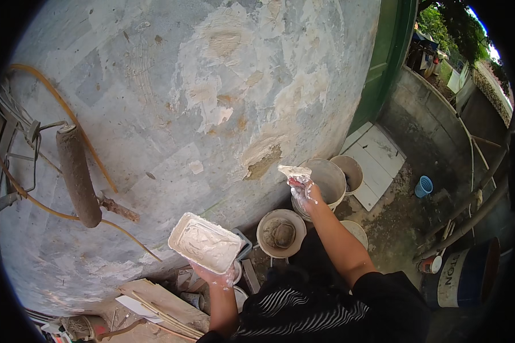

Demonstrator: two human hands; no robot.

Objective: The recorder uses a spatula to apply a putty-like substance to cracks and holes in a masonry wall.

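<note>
My left hand (216,276) grips the underside of a rectangular tub (176,247), tilted a little toward me. White plaster (207,242) is spread inside it. In my right hand (306,195), fingers closed and smeared white, is a putty knife (294,171); plaster coats its blade and the handle is mostly hidden. The blade points left and stands near a chipped patch (266,164) low on the grey wall (149,131); whether it touches the wall I cannot tell. Skimmed white areas cover much of the wall above.
Several buckets stand below my right arm, among them a round one (261,236) with grey residue. A paint roller (77,174) and a yellow hose (54,93) hang at left. Boards (166,303) lie lower left. Right are a green door (377,71), a blue cup (423,187) and a drum (480,273).
</note>
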